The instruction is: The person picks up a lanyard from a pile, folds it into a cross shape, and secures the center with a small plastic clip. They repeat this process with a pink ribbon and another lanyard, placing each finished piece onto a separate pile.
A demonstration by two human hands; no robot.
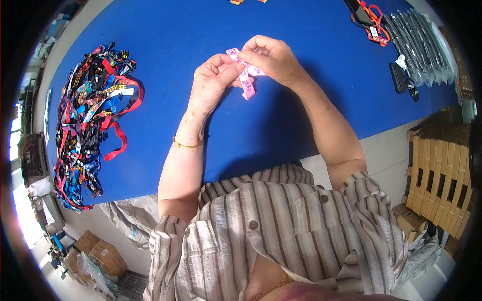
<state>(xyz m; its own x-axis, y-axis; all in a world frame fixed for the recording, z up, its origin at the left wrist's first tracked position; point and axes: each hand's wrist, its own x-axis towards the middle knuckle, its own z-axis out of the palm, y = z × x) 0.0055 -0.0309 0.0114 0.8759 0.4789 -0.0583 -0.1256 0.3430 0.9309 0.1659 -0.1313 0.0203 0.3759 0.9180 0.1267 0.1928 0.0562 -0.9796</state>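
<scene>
striped shirt (281, 226) cloth fills the near edge of the view, buttoned down the front, and both bare forearms rise out of its short sleeves toward the middle of the blue table (201, 30). left hand (213, 80), with a thin gold bangle (188, 145) at the wrist, pinches the pink patterned ribbon (246, 80) between thumb and fingertips, closed on its left side. right hand (268, 57) curls over the top of the same ribbon from the far right, fingers bent and gripping it, so that the two hands meet around one folded piece. one end of the ribbon pokes up between the hands and a short tail hangs down just below them, held a little above the table's middle. well apart to the left lies a big loose heap of mixed ribbons and straps (90, 120) in red, blue, black and yellow, running from far to near along the table's left edge. at the far right corner lie black straps with orange clips (371, 20), and beside them a row of clear plastic packets (419, 45). stacked cardboard boxes (439, 175) stand off the table at the right, with more cartons (98, 253) on the floor at the near left.
</scene>
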